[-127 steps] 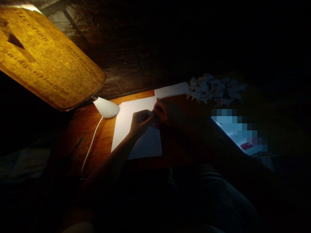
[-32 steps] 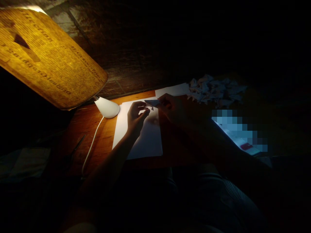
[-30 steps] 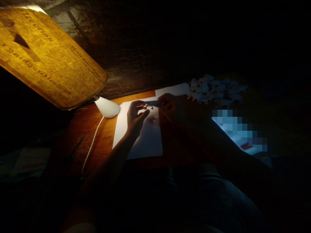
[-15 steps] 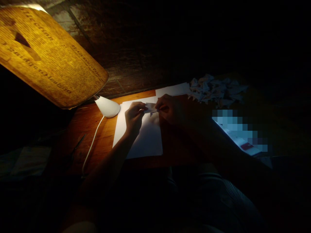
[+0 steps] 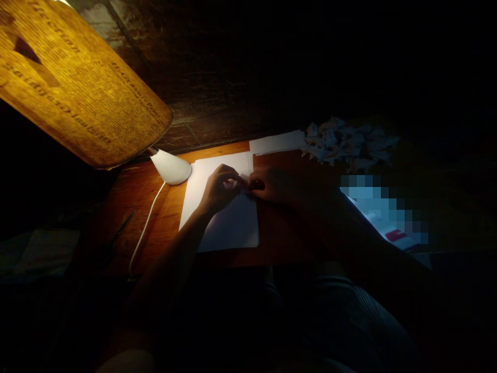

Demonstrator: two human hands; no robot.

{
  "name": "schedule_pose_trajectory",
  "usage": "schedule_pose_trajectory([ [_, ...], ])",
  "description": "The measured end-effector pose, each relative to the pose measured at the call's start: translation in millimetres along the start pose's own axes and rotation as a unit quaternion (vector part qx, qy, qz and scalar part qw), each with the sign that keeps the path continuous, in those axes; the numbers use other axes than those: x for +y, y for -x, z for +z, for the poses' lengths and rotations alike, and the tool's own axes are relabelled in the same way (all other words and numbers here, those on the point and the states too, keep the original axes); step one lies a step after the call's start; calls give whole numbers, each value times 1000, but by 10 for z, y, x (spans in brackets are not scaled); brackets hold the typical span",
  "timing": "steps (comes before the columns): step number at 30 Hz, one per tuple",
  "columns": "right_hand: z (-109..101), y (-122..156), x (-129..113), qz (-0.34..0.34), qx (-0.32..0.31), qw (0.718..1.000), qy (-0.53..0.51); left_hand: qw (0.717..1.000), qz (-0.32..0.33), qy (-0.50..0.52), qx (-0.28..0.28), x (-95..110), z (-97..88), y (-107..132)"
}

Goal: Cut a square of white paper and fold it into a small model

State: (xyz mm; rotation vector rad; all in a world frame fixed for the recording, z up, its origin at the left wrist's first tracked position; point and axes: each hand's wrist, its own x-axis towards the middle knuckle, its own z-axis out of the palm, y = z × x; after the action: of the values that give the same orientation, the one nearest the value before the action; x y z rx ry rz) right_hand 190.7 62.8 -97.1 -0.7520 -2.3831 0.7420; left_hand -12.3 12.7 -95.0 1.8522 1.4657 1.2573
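My left hand (image 5: 222, 187) is closed in a pinch on a small piece of folded paper (image 5: 244, 178), mostly hidden by the fingers. From the other side my right hand (image 5: 267, 182), in deep shadow, also pinches the paper, its fingertips close against those of the left. Both hands are above a stack of white paper sheets (image 5: 229, 230) lying on the wooden table. At the back right sits a heap of small folded paper pieces (image 5: 341, 139), with flat white paper strips (image 5: 276, 142) beside it.
A lit lamp with a yellow printed shade (image 5: 89, 88) leans in at the left, on a white base (image 5: 173, 168) with a white cord (image 5: 146, 228). Scissors or a similar dark tool (image 5: 123, 228) lie left of the cord. A glowing screen, partly pixelated (image 5: 373, 215), stands at right.
Both hands have drawn together and turned around the paper piece, which is now mostly covered. It showed flat between the fingertips before. The view has shifted slightly.
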Motion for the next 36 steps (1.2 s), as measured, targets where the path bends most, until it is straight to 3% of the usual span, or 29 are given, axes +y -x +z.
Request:
schedule_pose_trajectory([
  [3, -3, -1, -2, 4, -6, 1000, 1, 996, 61, -57, -42, 55, -86, -8],
  [6, -11, -4, 2, -9, -22, 1000, 7, 988, 71, -82, -113, 108, -120, -4],
  [10, -19, -9, 11, -37, -33, 998, 30, 979, 92, -105, -147, 119, -126, -2],
  [17, -60, -9, -42, -49, -55, 996, 41, 974, 87, -124, -168, 109, -175, 3],
  [26, -111, 7, -194, -48, -81, 982, 166, 962, 102, -168, -191, 124, -212, 6],
  [36, -29, -36, -113, 16, -61, 992, 110, 964, 112, -167, -173, 131, -198, 30],
])
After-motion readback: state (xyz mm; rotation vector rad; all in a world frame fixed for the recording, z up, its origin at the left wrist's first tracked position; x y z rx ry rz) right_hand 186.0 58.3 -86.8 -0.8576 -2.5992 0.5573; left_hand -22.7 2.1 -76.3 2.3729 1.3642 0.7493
